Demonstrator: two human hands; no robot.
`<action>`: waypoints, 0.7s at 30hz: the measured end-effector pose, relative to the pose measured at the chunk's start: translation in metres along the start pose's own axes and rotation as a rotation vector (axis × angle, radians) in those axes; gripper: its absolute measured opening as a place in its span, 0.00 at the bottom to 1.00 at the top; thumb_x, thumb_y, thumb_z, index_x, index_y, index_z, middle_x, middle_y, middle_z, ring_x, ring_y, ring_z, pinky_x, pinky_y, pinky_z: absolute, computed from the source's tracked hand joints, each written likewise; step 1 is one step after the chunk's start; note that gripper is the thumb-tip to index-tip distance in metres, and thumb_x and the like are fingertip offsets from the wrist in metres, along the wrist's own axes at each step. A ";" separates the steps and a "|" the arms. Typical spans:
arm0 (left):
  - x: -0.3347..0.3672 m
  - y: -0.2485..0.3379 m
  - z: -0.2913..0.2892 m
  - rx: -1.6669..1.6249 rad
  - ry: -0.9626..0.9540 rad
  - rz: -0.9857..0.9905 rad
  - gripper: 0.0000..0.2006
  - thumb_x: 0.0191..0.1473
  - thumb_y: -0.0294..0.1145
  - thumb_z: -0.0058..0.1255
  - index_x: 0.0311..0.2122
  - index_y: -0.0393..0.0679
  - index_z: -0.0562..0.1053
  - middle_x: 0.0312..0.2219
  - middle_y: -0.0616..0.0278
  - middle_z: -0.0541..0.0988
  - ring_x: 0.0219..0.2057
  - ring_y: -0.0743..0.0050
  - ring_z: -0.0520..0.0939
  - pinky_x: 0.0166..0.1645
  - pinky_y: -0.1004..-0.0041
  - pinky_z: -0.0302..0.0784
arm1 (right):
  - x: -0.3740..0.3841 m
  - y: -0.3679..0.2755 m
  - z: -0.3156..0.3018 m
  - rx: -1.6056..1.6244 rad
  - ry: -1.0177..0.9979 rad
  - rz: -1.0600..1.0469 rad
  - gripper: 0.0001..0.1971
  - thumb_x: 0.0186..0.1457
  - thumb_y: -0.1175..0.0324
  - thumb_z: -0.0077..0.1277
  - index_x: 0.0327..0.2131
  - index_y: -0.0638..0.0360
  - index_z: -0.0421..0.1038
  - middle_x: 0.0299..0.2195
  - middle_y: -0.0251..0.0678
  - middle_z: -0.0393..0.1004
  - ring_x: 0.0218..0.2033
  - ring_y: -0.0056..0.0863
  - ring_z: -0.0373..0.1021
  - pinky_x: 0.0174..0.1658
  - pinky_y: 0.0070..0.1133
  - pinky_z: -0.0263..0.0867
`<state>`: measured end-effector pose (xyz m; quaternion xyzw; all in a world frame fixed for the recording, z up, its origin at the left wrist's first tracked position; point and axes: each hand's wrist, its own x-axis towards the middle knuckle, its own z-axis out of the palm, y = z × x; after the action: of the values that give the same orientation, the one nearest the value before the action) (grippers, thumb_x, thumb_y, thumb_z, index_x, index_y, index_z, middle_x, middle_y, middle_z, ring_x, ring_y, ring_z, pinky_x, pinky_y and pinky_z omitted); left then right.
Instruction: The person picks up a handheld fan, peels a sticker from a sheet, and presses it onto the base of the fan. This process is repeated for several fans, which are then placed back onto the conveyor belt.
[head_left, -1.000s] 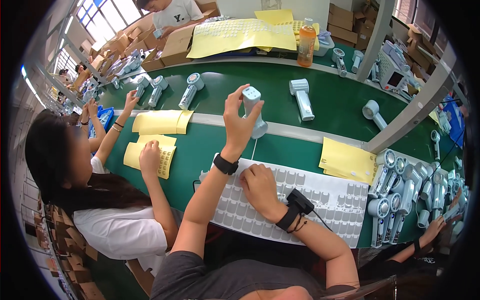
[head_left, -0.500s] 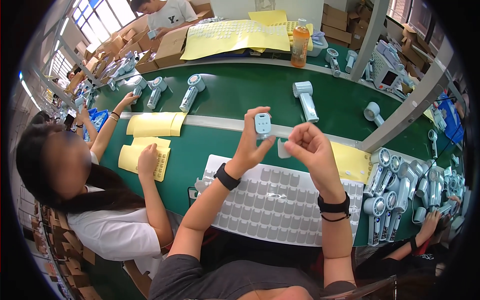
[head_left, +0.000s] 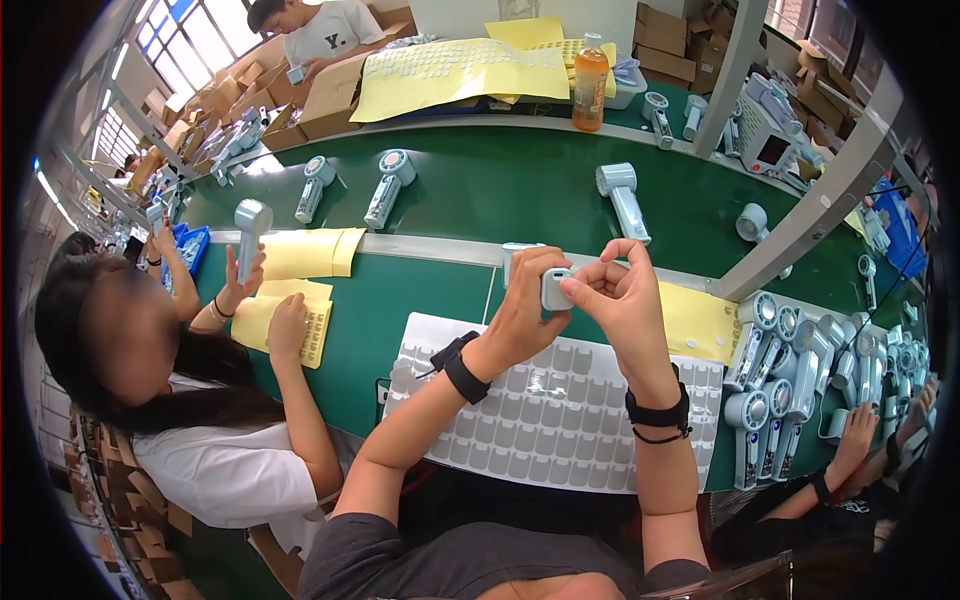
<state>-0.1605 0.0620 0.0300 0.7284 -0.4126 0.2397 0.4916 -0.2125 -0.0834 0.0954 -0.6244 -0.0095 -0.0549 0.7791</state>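
A light-blue handheld fan (head_left: 552, 288) is in my left hand (head_left: 522, 318), its rounded end with a small dark slot turned up toward me. My left fingers wrap round its body and hide most of it. My right hand (head_left: 622, 305) pinches at that end, thumb pressed on its face, other fingers curled. The grey sticker is not clearly visible under the thumb. Beneath both forearms lies a white sheet (head_left: 520, 432) bearing rows of grey, notched stickers, with some spaces bare in its upper rows.
Many light-blue fans (head_left: 775, 400) are heaped at the right, near another person's hands (head_left: 858, 435). A co-worker at left lifts a fan (head_left: 252, 225) above yellow sheets (head_left: 310, 252). Across the rail, several fans (head_left: 622, 200) lie on the green belt. A metal post (head_left: 820, 210) slants at right.
My right hand has brought the grey sticker against the fan's end and now presses there. The fan has turned and shifted slightly right. The co-worker at left has picked up a fan.
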 end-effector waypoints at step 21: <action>-0.003 0.000 0.004 0.041 0.040 0.001 0.33 0.34 0.13 0.57 0.50 0.41 0.62 0.45 0.50 0.68 0.48 0.48 0.68 0.53 0.61 0.64 | -0.002 0.004 0.009 -0.102 0.049 -0.113 0.20 0.49 0.78 0.60 0.37 0.56 0.55 0.27 0.31 0.73 0.29 0.15 0.68 0.35 0.15 0.65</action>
<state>-0.1622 0.0593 0.0257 0.7334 -0.3980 0.2626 0.4846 -0.2141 -0.0740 0.0937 -0.6601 -0.0232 -0.1145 0.7420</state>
